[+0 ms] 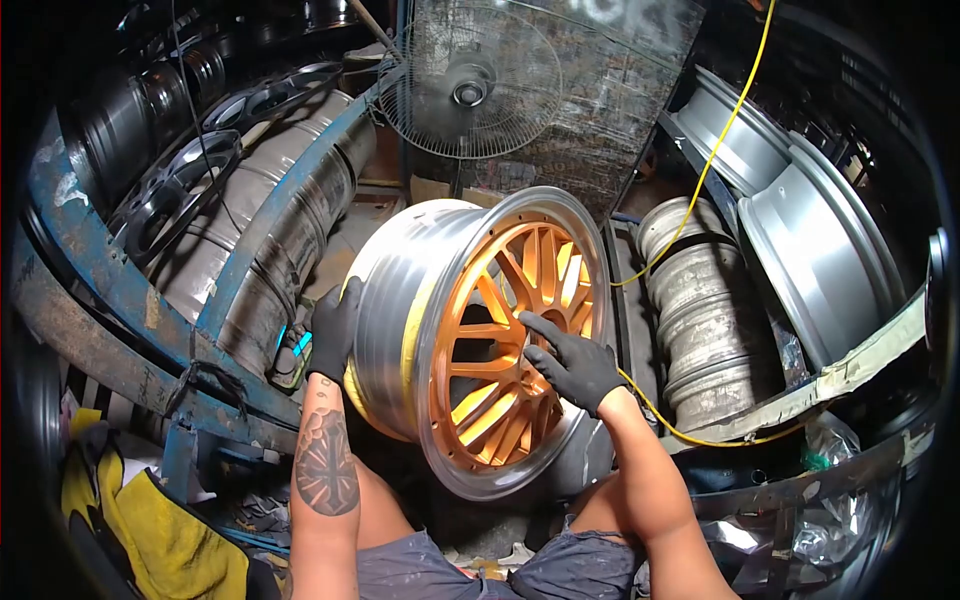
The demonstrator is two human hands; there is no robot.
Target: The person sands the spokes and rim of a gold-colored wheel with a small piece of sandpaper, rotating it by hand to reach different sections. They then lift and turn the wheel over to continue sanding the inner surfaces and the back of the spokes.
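An alloy wheel rim [395, 310] with a bare silver barrel and polished lip stands tilted between my knees, its copper-orange spoked face [500, 375] turned to the right. My left hand [335, 325], in a black glove, holds the barrel at its left back edge, most of its fingers hidden along the side. In front of the spokes is my right hand [575, 365], also black-gloved. Its fingers are stretched out and apart, tips close over the middle of the orange face.
A wire-guard fan [468, 90] stands behind the rim. Grey rims [270, 200] lie stacked in a blue metal frame [250, 260] at left. More rims [705, 310] line the right, crossed by a yellow cable [715, 150]. A yellow cloth [175, 525] hangs at lower left.
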